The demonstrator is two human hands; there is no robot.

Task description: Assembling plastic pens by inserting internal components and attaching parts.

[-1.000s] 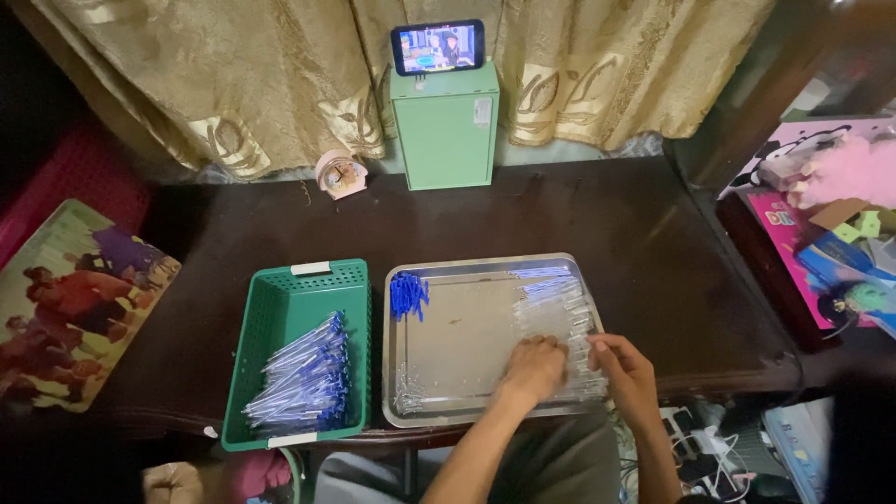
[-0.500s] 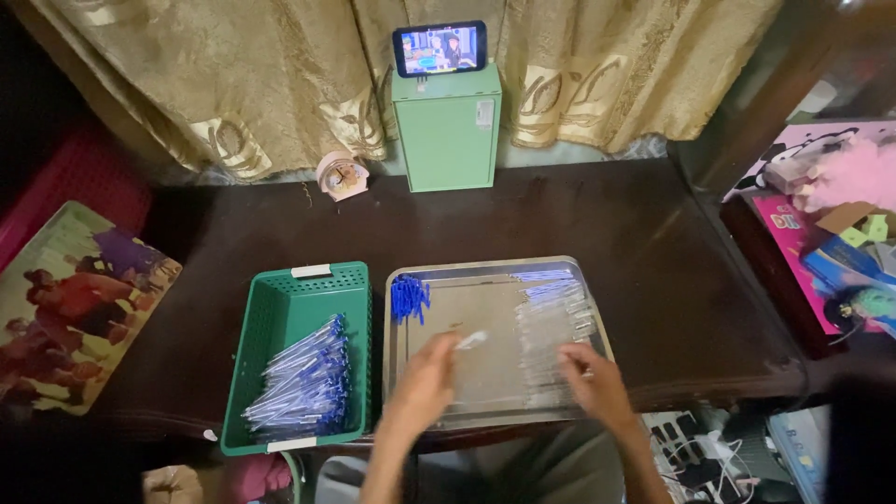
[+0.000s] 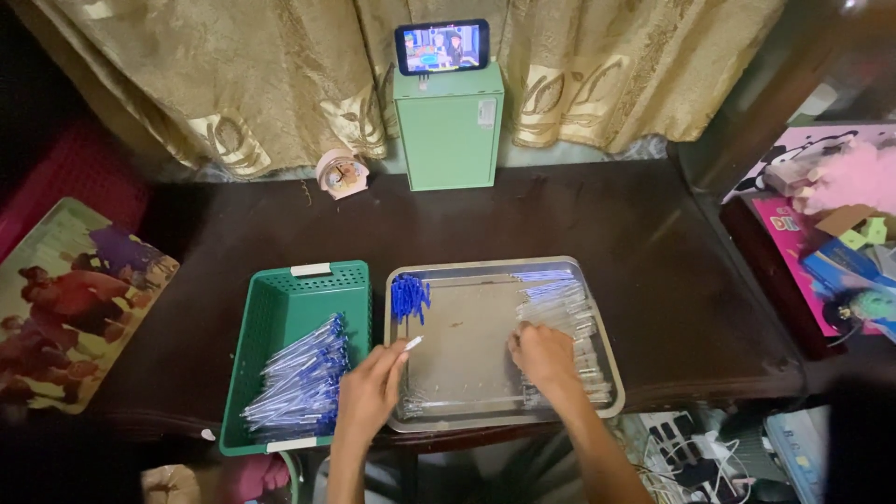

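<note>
Two hands worked the metal tray [image 3: 597, 322]: my left hand [image 3: 369, 397] pinched a clear pen barrel [image 3: 413, 343], my right hand [image 3: 543, 355] pressed loosely on the barrel pile [image 3: 571, 317].

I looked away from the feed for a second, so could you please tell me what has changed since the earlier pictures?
The left hand moved left from beside the right hand, across the flat metal tray, lifting a clear pen part towards the green plastic basket. The right hand stayed at the right-side pile of clear tubes. Basket and tray are unmoved.
</note>
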